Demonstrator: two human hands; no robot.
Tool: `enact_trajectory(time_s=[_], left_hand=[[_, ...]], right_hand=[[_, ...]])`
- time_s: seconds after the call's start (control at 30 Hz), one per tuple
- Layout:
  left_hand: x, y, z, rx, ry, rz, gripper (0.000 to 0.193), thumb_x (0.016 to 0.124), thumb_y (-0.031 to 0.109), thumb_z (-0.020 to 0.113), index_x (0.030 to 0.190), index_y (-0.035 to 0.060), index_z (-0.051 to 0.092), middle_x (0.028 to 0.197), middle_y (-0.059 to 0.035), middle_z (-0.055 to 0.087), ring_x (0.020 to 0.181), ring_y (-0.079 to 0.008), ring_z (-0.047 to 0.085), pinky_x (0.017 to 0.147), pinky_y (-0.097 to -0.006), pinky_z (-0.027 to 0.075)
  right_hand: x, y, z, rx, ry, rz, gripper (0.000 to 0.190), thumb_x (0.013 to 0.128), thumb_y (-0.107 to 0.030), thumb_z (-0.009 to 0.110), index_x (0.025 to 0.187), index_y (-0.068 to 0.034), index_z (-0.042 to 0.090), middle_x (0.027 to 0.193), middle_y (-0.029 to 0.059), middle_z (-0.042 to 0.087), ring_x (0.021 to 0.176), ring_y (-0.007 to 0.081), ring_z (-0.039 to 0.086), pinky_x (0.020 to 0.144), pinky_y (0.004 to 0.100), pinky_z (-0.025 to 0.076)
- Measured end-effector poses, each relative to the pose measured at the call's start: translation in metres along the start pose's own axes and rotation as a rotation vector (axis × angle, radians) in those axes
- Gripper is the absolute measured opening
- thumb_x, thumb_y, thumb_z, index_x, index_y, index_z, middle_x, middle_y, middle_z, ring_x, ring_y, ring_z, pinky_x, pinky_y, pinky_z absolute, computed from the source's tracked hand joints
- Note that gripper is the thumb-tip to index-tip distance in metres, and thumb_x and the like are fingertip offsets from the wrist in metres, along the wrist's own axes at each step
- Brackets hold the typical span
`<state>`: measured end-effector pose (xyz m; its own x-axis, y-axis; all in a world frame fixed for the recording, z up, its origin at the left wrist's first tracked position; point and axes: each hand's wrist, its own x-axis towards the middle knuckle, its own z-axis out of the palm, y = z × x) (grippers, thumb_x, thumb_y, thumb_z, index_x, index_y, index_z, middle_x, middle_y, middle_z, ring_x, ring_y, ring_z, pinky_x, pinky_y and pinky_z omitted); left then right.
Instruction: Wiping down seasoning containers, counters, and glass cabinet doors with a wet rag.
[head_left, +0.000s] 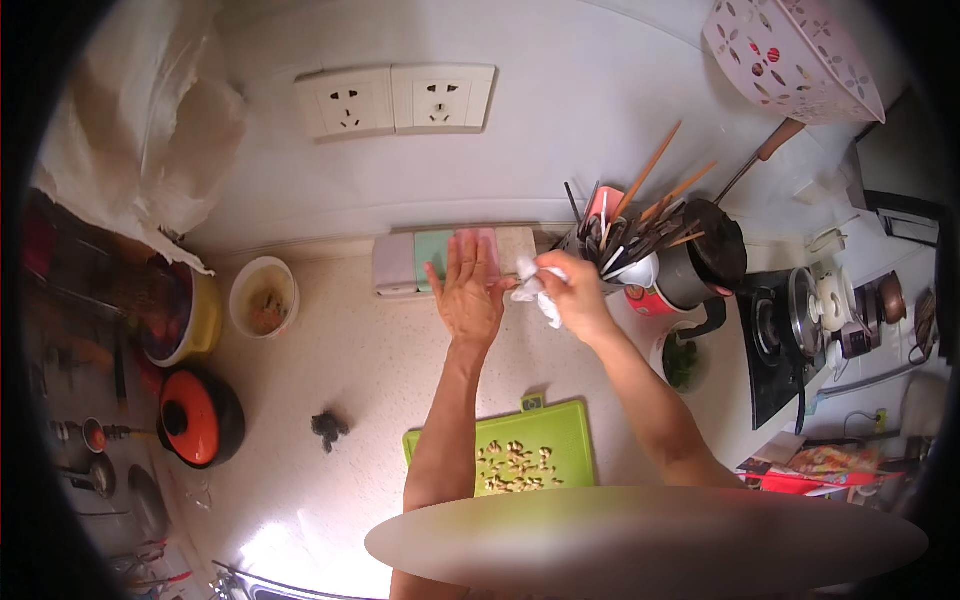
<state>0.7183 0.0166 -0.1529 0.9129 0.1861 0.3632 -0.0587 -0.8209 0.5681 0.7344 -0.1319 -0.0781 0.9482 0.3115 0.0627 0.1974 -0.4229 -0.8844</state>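
Note:
My left hand (469, 296) lies palm down, fingers spread, across a long low box with pastel lids (395, 262), probably a seasoning box, against the wall. Its lilac, green and pink lid sections show; the fingers cover part of the green and pink ones. A crumpled white tissue or cloth (531, 287) is pinched in my right hand (574, 292), by the box's right end. Nearer my body, a green cutting board (574, 442) carries several small pale pieces that look like garlic cloves (517, 465), partly behind my left forearm.
A utensil holder with chopsticks (630, 232) and a dark saucepan (675, 281) stand right, before a gas stove (772, 360). A bowl of greens (681, 360) sits below them. Left are a white tub (264, 296), an orange-lidded pot (199, 416) and a dark scrap (328, 429).

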Motion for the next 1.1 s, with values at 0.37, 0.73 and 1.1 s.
enact_trajectory(time_s=[0.37, 0.73, 1.1], left_hand=[[0.001, -0.003, 0.000, 0.033, 0.004, 0.010, 0.063, 0.079, 0.019, 0.065, 0.138, 0.0158, 0.043, 0.143, -0.0048, 0.040, 0.137, -0.0268, 0.028, 0.111, -0.0575, 0.009], [0.003, 0.003, 0.000, 0.026, -0.016, -0.005, 0.067, 0.079, 0.037, 0.066, 0.137, 0.0122, 0.044, 0.144, -0.0080, 0.039, 0.136, -0.0287, 0.029, 0.110, -0.0581, 0.009], [0.003, 0.003, 0.001, -0.003, 0.026, -0.014, 0.064, 0.079, 0.034, 0.067, 0.135, 0.0123, 0.046, 0.141, -0.0065, 0.044, 0.135, -0.0276, 0.032, 0.110, -0.0583, 0.012]], right_hand=[[-0.026, -0.027, -0.006, 1.391, -0.077, 0.502, 0.022, 0.091, -0.016, 0.056, 0.108, -0.002, 0.056, 0.092, 0.0101, 0.063, 0.078, 0.0189, 0.062, 0.067, 0.0319, 0.050], [0.022, 0.021, 0.028, -0.747, 0.148, -0.483, 0.031, 0.056, 0.009, 0.064, 0.086, -0.001, 0.061, 0.094, 0.0125, 0.055, 0.092, 0.0311, 0.051, 0.077, 0.0391, 0.043], [0.029, 0.028, 0.021, -0.940, 0.098, -0.644, 0.007, 0.064, -0.003, 0.059, 0.070, -0.001, 0.062, 0.090, 0.0076, 0.055, 0.088, 0.0263, 0.051, 0.073, 0.0401, 0.043]])
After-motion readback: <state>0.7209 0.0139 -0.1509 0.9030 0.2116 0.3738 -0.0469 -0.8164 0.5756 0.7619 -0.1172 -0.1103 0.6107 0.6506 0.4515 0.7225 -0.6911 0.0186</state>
